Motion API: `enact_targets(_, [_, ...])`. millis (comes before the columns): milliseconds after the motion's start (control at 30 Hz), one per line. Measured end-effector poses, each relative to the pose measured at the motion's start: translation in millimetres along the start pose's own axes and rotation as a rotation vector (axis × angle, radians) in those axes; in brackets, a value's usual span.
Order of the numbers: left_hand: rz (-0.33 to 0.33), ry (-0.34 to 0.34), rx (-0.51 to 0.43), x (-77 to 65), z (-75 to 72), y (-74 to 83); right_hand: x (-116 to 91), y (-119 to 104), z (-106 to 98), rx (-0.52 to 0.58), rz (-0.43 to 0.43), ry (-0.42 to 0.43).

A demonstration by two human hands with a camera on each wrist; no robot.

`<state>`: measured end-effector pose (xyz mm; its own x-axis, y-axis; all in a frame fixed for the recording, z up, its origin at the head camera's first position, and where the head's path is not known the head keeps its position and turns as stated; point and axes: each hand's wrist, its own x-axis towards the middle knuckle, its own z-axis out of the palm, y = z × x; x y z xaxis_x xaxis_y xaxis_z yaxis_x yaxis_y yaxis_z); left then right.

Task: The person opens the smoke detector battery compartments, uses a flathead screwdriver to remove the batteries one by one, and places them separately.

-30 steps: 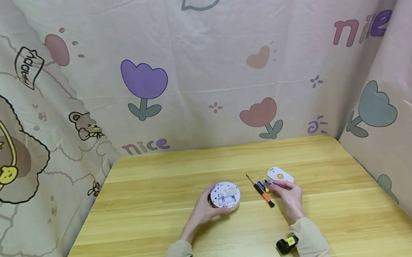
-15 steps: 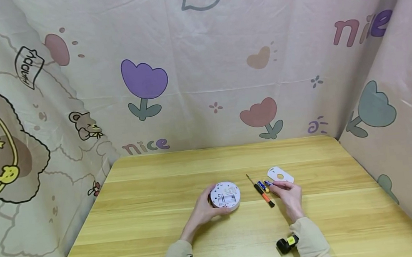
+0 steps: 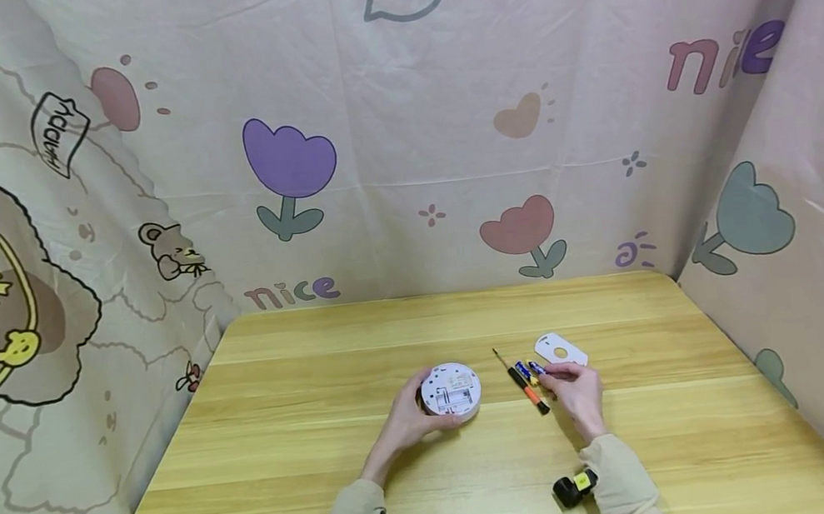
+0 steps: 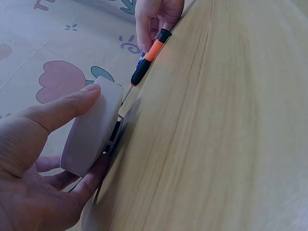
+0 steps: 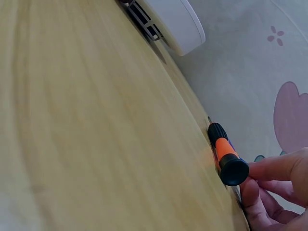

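Note:
My left hand [image 3: 405, 419] grips a round white smoke detector [image 3: 452, 389] by its sides, thumb at the near edge. The detector's back faces up, its battery compartment uncovered; vent slots show on the underside in the left wrist view. Over to the right, my right hand [image 3: 580, 397] pinches a blue battery [image 3: 535, 366] between thumb and fingertips, low at the table. Another blue battery [image 3: 522, 371] lies just left of it. Beside the batteries is a screwdriver [image 3: 529, 395] with an orange and black handle, tip pointing away.
A white mounting plate [image 3: 547, 346] with a round hole lies just beyond my right fingers. The wooden table [image 3: 303, 369] ends at a printed curtain [image 3: 386, 151] behind and along the sides. Black wrist cameras [image 3: 574, 489] sit at both cuffs.
My right hand has shifted very slightly left, its fingertips staying at the battery. My left hand and the smoke detector have kept their place.

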<state>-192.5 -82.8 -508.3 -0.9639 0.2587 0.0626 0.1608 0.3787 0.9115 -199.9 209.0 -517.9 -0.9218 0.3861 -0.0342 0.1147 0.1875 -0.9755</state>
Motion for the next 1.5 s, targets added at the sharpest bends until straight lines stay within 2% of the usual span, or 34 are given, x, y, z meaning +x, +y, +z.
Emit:
enact_targets(633, [-0.012,-0.005,-0.014,0.5,0.5,-0.9,2.0,0.5,-3.3,-0.120,-0.031,-0.035])
enact_targets(867, [0.009,-0.001,-0.013,1.3,0.1,-2.2,0.5,0.6,-3.4,-0.099,-0.063,-0.045])
enact_targets(1233, [0.007,-0.007,-0.004,0.6,0.8,-2.1,-0.9,0.2,-3.5,-0.093,-0.048,-0.040])
enact_targets(1500, [0.032,-0.053,-0.027,0.1,-1.4,-3.1,0.5,1.6,-4.5,-0.008,-0.022,-0.046])
